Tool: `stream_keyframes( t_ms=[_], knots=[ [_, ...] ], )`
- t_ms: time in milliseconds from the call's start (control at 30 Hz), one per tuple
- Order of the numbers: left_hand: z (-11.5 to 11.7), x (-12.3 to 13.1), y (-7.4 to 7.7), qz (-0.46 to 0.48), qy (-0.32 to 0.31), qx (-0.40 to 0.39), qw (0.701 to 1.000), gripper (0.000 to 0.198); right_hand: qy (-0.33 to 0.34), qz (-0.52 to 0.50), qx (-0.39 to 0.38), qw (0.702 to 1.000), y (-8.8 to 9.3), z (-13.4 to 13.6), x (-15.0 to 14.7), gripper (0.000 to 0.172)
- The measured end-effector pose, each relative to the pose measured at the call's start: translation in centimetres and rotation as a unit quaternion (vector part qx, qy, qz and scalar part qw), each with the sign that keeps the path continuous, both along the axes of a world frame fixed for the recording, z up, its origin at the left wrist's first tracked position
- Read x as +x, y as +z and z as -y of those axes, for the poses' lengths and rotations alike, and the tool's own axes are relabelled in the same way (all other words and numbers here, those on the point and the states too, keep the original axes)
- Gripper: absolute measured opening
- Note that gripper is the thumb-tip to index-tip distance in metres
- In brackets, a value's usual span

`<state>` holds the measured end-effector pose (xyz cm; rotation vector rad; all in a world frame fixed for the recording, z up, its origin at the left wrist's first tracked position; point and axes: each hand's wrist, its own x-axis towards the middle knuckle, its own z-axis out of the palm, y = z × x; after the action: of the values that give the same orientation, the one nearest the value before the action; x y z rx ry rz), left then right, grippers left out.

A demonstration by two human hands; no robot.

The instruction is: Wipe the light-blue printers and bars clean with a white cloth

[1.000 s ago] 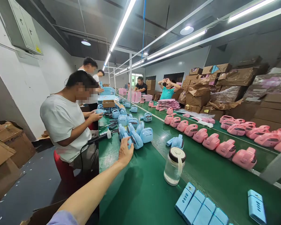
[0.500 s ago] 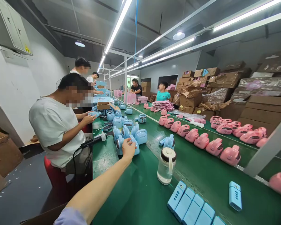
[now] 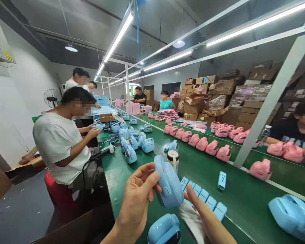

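My left hand [image 3: 136, 200] pinches the handle of a glossy light-blue portable speaker [image 3: 170, 186], holding it tilted above the green table. To the right of that speaker is my right hand [image 3: 208, 218], thumb raised close to the casing. A white cloth [image 3: 190, 217] hangs at its palm, gripped by fingers that are partly hidden. Below, another blue speaker [image 3: 164, 228] with a dark front panel stands near the bottom edge. Behind my hands lies a row of light-blue rectangular pieces [image 3: 203, 195], partly covered by my right hand.
A lidded jar [image 3: 173, 156] stands behind the held speaker. Several blue speakers [image 3: 130, 154] cluster at left, beside a seated co-worker [image 3: 62, 135]. One more blue speaker [image 3: 292, 217] sits at far right. Pink speakers [image 3: 202, 144] line the table beyond, near a white post [image 3: 271, 91].
My left hand has drawn back from the blue cluster with a speaker in it. My right hand and the white cloth have come into view. The view has turned right.
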<state>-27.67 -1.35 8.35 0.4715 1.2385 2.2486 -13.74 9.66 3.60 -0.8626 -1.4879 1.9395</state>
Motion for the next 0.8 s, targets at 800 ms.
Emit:
stream_keyframes(
  t_ms=[800],
  knots=[
    [4.8,4.8,1.8,-0.303,-0.082,-0.160,0.936,0.029,0.181,-0.077,-0.304,0.932,-2.3,3.4,2.9,0.076]
  ],
)
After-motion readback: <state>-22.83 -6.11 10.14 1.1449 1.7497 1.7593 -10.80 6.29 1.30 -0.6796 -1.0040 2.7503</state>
